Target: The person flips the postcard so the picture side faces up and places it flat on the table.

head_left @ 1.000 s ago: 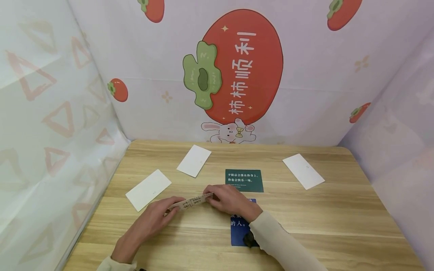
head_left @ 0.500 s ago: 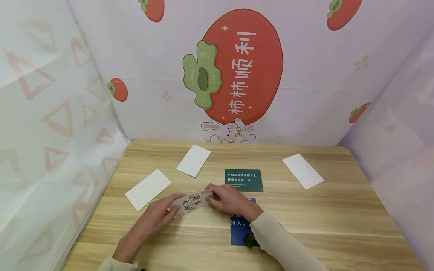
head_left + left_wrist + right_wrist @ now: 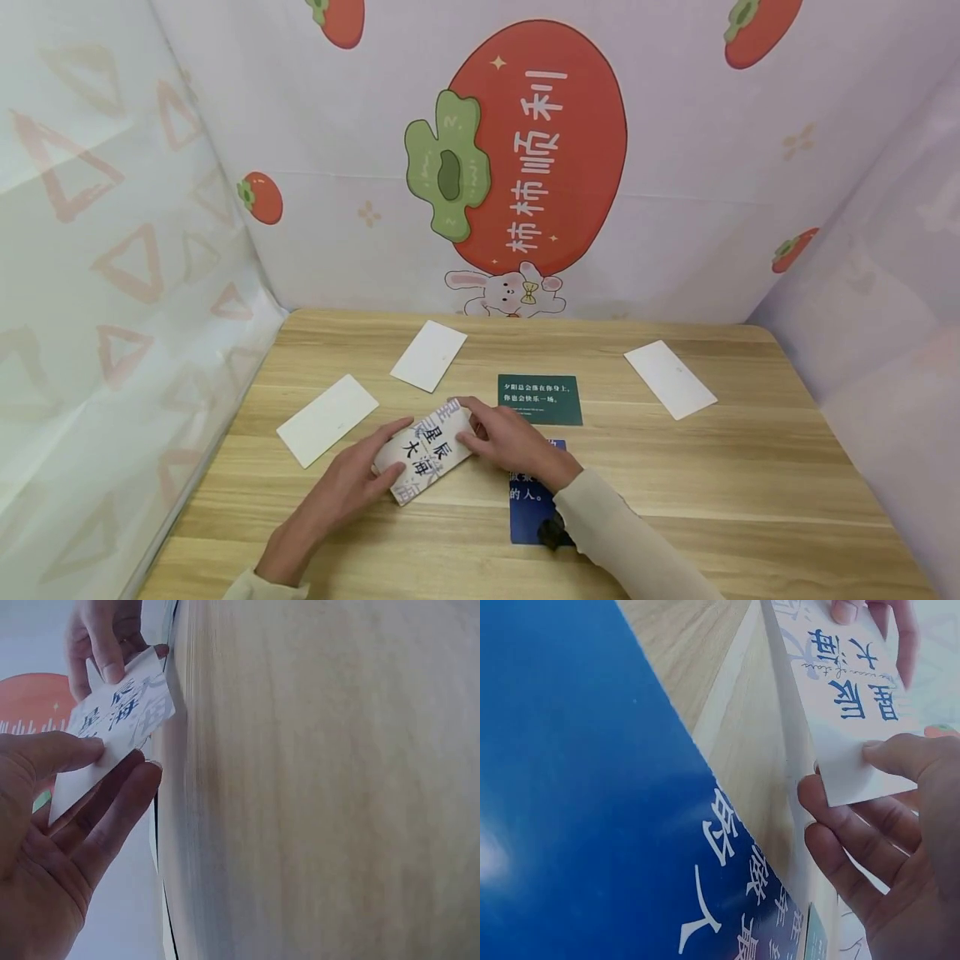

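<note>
Between both hands is a white card (image 3: 426, 452) with dark blue characters and paler lettering, its printed face turned up toward the head camera. My left hand (image 3: 358, 471) pinches its left end, thumb on the printed face and fingers beneath, as the left wrist view shows. At the opposite end my right hand (image 3: 504, 437) pinches the card the same way; in the right wrist view the thumb presses the face and the fingers (image 3: 847, 832) support the back. The card is held tilted above the table. Under the right forearm lies a blue card (image 3: 528, 517), partly covered by the sleeve.
A green card (image 3: 540, 400) with white writing lies beyond the right hand. Three white cards lie on the wooden table (image 3: 712, 500): one at left (image 3: 327, 421), one at back left (image 3: 429, 356), one at back right (image 3: 671, 379). A printed cloth (image 3: 675, 167) rises behind the table.
The held card has turned from nearly edge-on to face-up toward the head camera, so its characters now show fully. The hands have barely moved, and the cards on the table lie as before.
</note>
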Action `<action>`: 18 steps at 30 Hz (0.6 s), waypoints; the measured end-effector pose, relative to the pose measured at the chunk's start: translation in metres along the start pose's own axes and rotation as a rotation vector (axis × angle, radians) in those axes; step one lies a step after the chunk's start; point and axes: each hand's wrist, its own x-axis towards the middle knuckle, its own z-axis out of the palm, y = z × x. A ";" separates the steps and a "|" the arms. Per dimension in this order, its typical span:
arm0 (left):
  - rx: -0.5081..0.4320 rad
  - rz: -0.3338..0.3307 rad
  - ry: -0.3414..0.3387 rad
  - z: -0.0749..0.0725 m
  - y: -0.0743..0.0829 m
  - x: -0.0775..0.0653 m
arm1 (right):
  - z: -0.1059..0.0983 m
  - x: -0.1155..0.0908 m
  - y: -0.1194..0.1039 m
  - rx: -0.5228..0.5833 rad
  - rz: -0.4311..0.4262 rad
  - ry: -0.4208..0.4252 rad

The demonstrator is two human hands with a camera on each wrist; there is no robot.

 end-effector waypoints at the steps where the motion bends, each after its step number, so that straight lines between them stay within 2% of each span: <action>1: 0.000 -0.009 -0.011 0.000 0.000 0.000 | 0.000 0.000 0.000 -0.001 -0.006 0.005; 10: 0.014 -0.018 -0.081 0.001 -0.002 -0.003 | 0.000 -0.001 -0.001 -0.016 0.007 0.028; 18: 0.095 0.014 -0.142 0.000 -0.001 -0.006 | 0.001 0.000 0.000 0.003 0.017 0.043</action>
